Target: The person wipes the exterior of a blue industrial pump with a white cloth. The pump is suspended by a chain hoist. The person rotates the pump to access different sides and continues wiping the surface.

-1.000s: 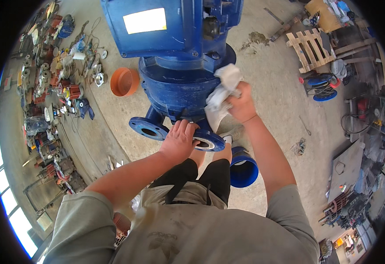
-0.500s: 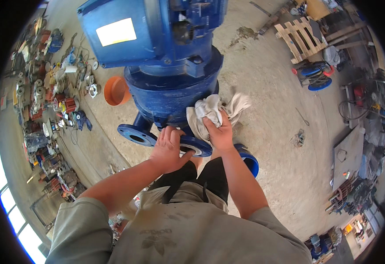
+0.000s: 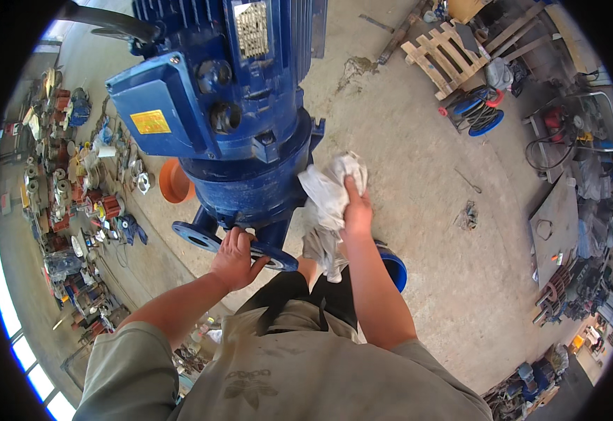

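Note:
A large blue motor-driven pump [image 3: 247,193] stands upright in front of me, with a ribbed motor housing above and flanged pipe ends below. My left hand [image 3: 232,261] grips the rim of the nearer blue flange [image 3: 278,258], fingers over its top edge and thumb toward its face. A crumpled off-white rag [image 3: 331,193] is bunched in my right hand [image 3: 358,212], just right of the pump casing. One end of the rag hangs down below the hand. Whether the rag touches the casing, I cannot tell.
An orange bucket [image 3: 177,181] sits left of the pump, and a blue round opening [image 3: 393,270] shows behind my right forearm. Motor parts and tools line the floor at left. At right are a wooden pallet [image 3: 443,59], a cable reel [image 3: 476,112] and a metal plate [image 3: 554,231].
My view has shifted, showing more of the motor's top. The rag has come away from the casing's lower front to its right side, now hanging longer. My left hand stays on the flange.

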`<control>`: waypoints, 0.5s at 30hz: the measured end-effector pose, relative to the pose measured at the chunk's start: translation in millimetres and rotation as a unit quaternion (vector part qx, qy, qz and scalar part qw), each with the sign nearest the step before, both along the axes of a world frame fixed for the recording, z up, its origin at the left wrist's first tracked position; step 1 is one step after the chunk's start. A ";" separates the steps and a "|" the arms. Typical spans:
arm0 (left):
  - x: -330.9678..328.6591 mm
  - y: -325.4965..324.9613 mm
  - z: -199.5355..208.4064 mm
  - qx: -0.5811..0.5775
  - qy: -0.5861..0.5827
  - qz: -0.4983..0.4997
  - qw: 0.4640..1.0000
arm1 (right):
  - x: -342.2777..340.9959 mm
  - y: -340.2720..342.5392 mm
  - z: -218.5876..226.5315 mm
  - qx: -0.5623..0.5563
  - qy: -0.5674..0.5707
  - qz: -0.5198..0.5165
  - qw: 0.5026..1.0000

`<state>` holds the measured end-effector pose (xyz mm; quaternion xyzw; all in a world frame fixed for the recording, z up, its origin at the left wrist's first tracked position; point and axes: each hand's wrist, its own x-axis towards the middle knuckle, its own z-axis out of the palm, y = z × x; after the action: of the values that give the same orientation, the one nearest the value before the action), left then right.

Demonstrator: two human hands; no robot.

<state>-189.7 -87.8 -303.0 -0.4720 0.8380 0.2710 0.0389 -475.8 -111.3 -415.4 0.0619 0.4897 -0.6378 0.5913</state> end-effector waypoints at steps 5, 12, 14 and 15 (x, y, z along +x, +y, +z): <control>-3.1 -0.8 15.4 0.043 -0.060 0.019 0.997 | 4.1 -46.4 38.7 0.013 0.328 0.331 0.885; 6.7 1.0 17.3 0.097 -0.082 0.056 0.990 | -82.9 -13.5 102.5 -0.025 0.240 0.340 0.909; 10.0 2.7 14.9 0.092 -0.084 0.055 0.991 | -90.4 -14.9 132.8 -0.041 0.203 0.279 0.938; 12.2 3.6 14.0 0.092 -0.087 0.052 0.991 | -92.1 -18.1 148.5 -0.066 0.215 0.256 0.940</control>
<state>-177.5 -84.2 -289.0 -0.5315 0.7769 0.3067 0.1411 -567.9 -129.4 -266.9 -0.2427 0.5613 -0.4939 0.6181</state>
